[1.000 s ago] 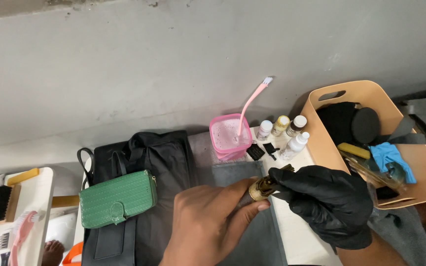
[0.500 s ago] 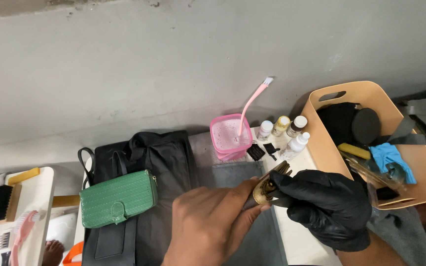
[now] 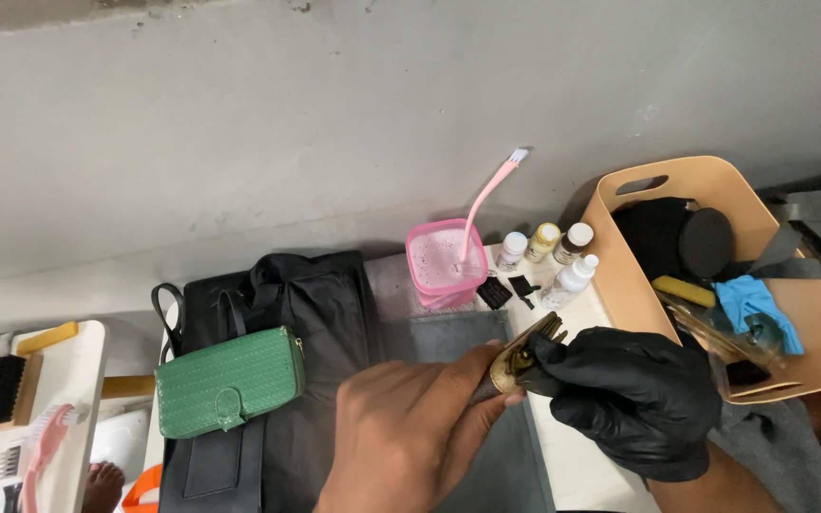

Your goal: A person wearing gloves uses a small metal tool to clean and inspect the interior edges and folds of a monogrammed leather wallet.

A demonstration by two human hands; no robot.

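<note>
Left hand (image 3: 410,432) is bare, no glove, no sleeve in view. Right hand (image 3: 634,399) wears a black, slightly glossy glove ending at the wrist.

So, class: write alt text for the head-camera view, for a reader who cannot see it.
A bare left hand and a black-gloved right hand together hold a small gold-coloured brush over a grey mat. Behind them stand a pink cup of foam and small bottles; a green purse lies left, a tan tub right.
</note>
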